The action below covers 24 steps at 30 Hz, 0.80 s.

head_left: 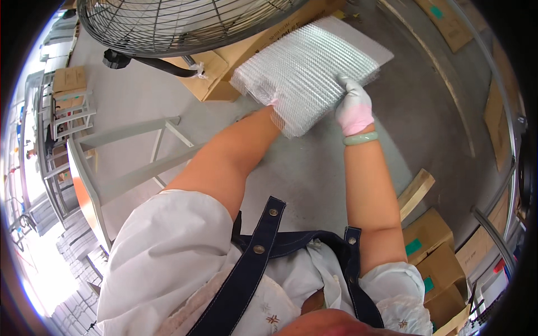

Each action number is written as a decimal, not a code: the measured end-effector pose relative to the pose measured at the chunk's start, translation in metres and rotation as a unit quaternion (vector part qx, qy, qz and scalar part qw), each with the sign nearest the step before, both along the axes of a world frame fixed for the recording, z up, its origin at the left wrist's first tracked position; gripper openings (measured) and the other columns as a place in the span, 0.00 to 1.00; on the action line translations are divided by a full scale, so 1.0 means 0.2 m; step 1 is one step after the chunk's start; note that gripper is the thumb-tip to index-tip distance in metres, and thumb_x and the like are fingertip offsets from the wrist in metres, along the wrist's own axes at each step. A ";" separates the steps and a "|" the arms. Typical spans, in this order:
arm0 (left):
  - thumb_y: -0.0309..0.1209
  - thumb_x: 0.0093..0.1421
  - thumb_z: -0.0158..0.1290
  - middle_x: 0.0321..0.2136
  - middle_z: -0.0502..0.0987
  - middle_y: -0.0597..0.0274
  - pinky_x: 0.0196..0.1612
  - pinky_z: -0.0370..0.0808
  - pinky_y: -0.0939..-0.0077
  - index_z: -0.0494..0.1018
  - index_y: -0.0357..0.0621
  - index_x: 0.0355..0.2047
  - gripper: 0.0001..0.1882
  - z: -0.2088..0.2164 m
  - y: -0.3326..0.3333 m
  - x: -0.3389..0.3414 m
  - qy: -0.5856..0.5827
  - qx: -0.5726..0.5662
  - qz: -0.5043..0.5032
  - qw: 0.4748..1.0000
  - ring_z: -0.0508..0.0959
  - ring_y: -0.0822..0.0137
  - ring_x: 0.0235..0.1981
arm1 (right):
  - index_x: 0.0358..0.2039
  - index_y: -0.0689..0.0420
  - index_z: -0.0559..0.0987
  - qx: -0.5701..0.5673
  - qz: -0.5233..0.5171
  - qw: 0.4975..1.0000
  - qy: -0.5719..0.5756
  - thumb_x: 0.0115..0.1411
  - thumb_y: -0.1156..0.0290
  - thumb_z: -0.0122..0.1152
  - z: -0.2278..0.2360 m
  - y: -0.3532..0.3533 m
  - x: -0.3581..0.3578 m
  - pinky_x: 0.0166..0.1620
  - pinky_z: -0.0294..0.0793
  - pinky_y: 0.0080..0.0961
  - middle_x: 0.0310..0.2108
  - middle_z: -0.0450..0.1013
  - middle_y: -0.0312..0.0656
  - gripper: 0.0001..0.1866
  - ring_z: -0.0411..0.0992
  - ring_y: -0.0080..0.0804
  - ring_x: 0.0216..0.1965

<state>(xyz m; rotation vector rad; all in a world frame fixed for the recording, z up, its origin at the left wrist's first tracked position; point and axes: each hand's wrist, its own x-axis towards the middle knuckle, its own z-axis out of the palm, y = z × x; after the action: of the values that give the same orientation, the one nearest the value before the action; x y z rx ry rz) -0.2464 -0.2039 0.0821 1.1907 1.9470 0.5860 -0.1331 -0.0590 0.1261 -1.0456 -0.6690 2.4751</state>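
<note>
Clear bubble wrap with a ribbed look is held out in front of me, tilted up to the right. A smooth, pale flap shows at its far right corner. My right hand, in a white glove with a pink cuff, grips the near right edge, thumb on top and the other fingers hidden beneath. My left hand is behind or inside the plastic at the near left. Only a blurred shape and a bit of pink cuff show through, so its fingers are hidden.
A large black wire-caged fan stands close at the upper left, with a cardboard box beneath it. To the left is a grey metal frame. At the lower right are cardboard boxes and a wooden strip; a metal rail curves beyond.
</note>
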 end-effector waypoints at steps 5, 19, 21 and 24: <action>0.54 0.65 0.46 0.68 0.60 0.54 0.68 0.56 0.50 0.60 0.57 0.68 0.33 0.13 0.05 0.03 0.243 -0.177 -0.136 0.944 0.58 0.50 0.69 | 0.44 0.67 0.78 0.311 0.003 0.950 -0.025 0.63 0.73 0.55 0.07 0.10 0.36 0.55 0.73 0.33 0.46 0.77 0.47 0.12 0.74 0.36 0.49; 0.54 0.66 0.44 0.68 0.60 0.52 0.69 0.56 0.56 0.59 0.58 0.69 0.34 0.25 0.31 -0.04 0.325 -0.239 -0.161 0.901 0.60 0.50 0.69 | 0.52 0.66 0.74 0.111 -0.243 0.962 -0.062 0.66 0.68 0.51 0.23 0.20 1.47 0.61 0.69 0.41 0.52 0.73 0.47 0.18 0.71 0.41 0.54; 0.51 0.69 0.43 0.63 0.68 0.51 0.66 0.63 0.65 0.64 0.47 0.66 0.31 0.44 0.44 0.06 0.175 -0.083 -0.118 0.974 0.68 0.54 0.64 | 0.52 0.65 0.74 0.197 -0.230 0.944 -0.128 0.66 0.68 0.51 0.30 0.16 1.60 0.61 0.68 0.40 0.52 0.73 0.47 0.18 0.71 0.40 0.53; 0.46 0.73 0.44 0.58 0.73 0.54 0.61 0.69 0.69 0.65 0.37 0.63 0.29 0.73 0.61 0.34 -0.170 0.039 -0.074 0.982 0.73 0.62 0.58 | 0.56 0.65 0.72 0.203 -0.189 0.958 -0.068 0.64 0.68 0.52 0.51 0.13 1.78 0.62 0.67 0.38 0.54 0.72 0.47 0.22 0.70 0.39 0.55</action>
<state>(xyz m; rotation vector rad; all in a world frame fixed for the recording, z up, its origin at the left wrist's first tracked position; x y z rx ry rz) -0.1781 -0.0813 0.2283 1.1840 1.5476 0.7399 0.2228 -0.0340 0.2289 -1.0678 -0.8792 1.8523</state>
